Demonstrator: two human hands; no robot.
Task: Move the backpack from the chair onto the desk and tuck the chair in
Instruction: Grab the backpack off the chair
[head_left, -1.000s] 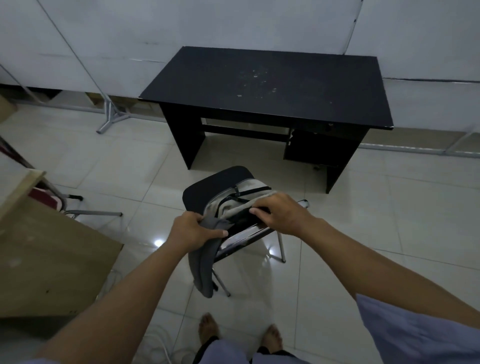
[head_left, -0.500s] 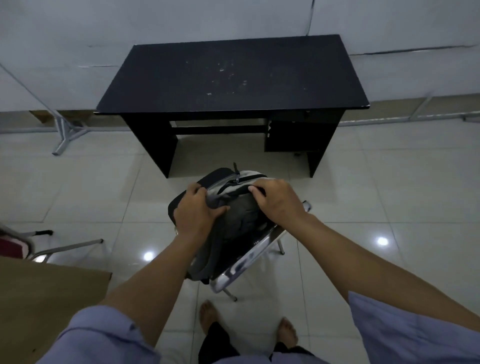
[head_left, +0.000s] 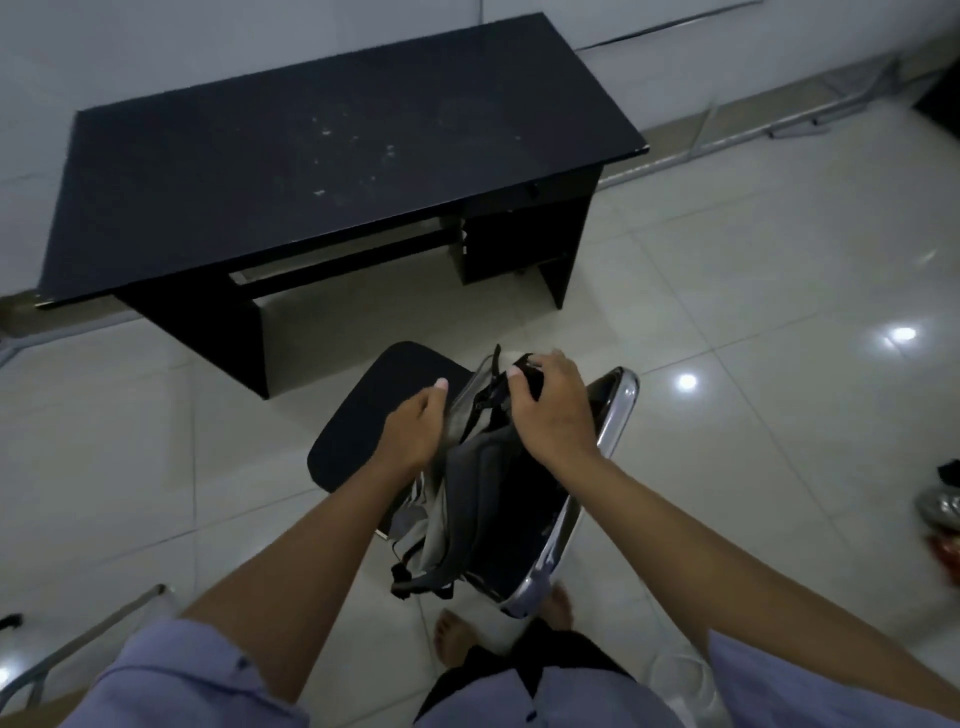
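From the head view, the grey fabric backpack (head_left: 467, 483) stands against the backrest of the chair (head_left: 363, 421), its long axis running from the black top loop under the hands toward the person's feet, with soft straps dangling off its lower end. The right hand (head_left: 550, 410) is clenched over the top loop, and the left hand (head_left: 415, 431) grips the pale fabric edge just beside it. Beyond both hands, well apart, stands the flat, matte black desk (head_left: 332, 156), its rectangular top speckled with pale marks; the chair has a dark padded seat and a shiny chrome frame to the right of the right hand.
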